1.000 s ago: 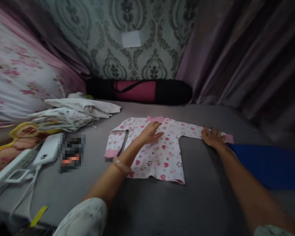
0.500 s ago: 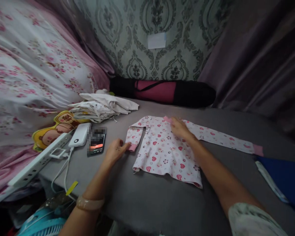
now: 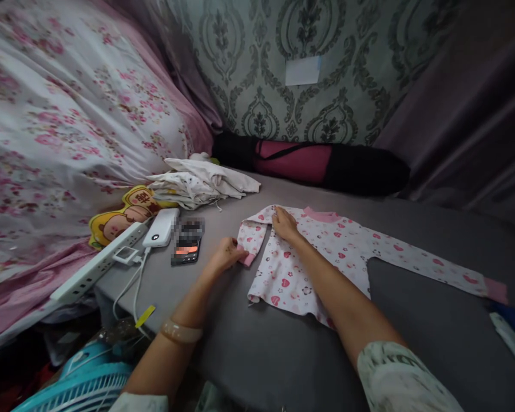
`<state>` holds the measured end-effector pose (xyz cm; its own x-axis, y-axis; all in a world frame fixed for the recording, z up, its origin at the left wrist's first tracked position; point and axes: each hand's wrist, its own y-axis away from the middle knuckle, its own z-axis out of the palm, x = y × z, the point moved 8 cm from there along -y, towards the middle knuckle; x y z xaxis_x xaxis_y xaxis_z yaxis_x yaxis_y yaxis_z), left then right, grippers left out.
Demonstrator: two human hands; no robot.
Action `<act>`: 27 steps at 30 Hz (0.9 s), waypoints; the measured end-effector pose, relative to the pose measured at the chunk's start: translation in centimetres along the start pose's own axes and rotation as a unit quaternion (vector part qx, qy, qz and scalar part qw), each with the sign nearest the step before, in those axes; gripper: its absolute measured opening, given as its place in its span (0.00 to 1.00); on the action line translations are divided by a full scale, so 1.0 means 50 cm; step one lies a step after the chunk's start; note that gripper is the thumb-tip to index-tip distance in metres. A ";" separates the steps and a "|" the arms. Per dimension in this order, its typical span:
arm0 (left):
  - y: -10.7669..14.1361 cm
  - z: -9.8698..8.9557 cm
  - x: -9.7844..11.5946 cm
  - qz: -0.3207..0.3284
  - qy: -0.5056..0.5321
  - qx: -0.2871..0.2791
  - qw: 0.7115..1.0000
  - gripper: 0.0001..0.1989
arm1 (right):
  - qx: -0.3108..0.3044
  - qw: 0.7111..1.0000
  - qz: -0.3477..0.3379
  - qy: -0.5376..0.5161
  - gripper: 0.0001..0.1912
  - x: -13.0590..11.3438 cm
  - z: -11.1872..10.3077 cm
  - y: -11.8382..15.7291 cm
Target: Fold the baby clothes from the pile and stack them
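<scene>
A child's long-sleeved shirt (image 3: 309, 263), white with pink hearts and small prints, lies spread on the grey bed surface. Its pink collar (image 3: 321, 215) faces away from me, and the right-hand sleeve stretches out to a pink cuff. The left-hand sleeve is bent down toward me. My left hand (image 3: 227, 253) pinches that sleeve at its pink cuff. At the shoulder above the same sleeve, my right hand (image 3: 285, 224) has its fingers curled down onto the fabric; the fingertips are partly hidden. My right forearm covers part of the shirt's body.
A phone (image 3: 187, 243), a white power bank (image 3: 162, 227) with a cable and a power strip (image 3: 98, 266) lie at the left. Behind them are a yellow cushion (image 3: 120, 220) and crumpled white clothes (image 3: 206, 183). A long black-and-maroon bag (image 3: 300, 163) rests along the wall. A blue fan (image 3: 86, 383) stands below the edge.
My right hand has moved left from beside the collar to the bent sleeve's shoulder. My left hand stays on the cuff. The view has turned slightly left.
</scene>
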<state>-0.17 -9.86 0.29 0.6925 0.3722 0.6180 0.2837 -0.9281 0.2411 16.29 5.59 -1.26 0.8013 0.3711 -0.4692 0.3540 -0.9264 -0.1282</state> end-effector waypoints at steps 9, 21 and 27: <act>-0.105 -0.182 0.049 0.117 -0.212 0.197 0.950 0.13 | 0.041 0.998 -0.028 0.027 0.25 -0.014 0.000 0.019; -0.236 -0.259 -0.035 0.152 0.085 0.317 0.932 0.16 | 0.056 0.997 -0.025 0.048 0.25 -0.013 0.002 0.021; -0.283 -0.249 -0.087 0.121 0.236 0.312 0.912 0.16 | 0.039 0.996 -0.019 0.077 0.28 -0.023 0.003 0.027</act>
<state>-15.46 1.56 3.51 0.4630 -0.0244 0.8860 0.5856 -0.7420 -0.3265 15.78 3.90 -1.03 0.8542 0.4065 -0.3243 0.3524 -0.9111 -0.2140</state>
